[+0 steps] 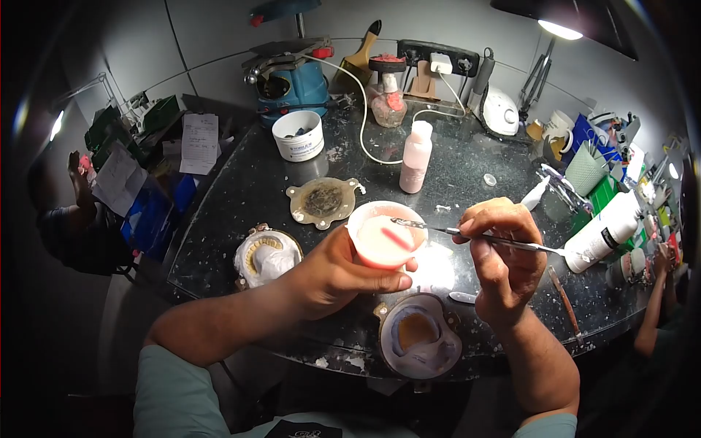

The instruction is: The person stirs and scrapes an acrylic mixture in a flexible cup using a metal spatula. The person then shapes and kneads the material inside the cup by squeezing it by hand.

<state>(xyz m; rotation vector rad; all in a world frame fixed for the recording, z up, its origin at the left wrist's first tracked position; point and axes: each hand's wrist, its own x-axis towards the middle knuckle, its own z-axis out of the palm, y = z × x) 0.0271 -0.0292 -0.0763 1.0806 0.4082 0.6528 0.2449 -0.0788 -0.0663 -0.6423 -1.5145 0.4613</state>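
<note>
From where I stand, the fingers of the right hand (504, 263) are pinched closely around a slim silver metal spatula (436, 229), its flat tip over the mouth of a round, thin-walled pinkish cup (383, 261). I can't tell whether the tip touches what's inside. The left hand (339, 274) has its fingers curled partway open around the cup, holding it off the black, speckled worktop (237, 201).

To my eye, good stirring here calls for a level cup, a light grip so the wall doesn't flex, and slow sweeps along side and bottom. The pale pink mixture (374, 232) shows a brighter pink streak (398, 238), so I'd judge the colour isn't even yet; whipping could trap air.

Beyond the cup stands a clear, narrow-necked plastic bottle (415, 164) with pink contents. Farther left, a white plastic tub with blue print (298, 146) holds small dark pieces, too small to name. A rounded glass jar (388, 109) at the back looks pinkish inside. Off to the right, a white bottle with a black label (604, 232) leans over, its contents hidden, near a pale green mesh holder (585, 171) full of tools.
</note>
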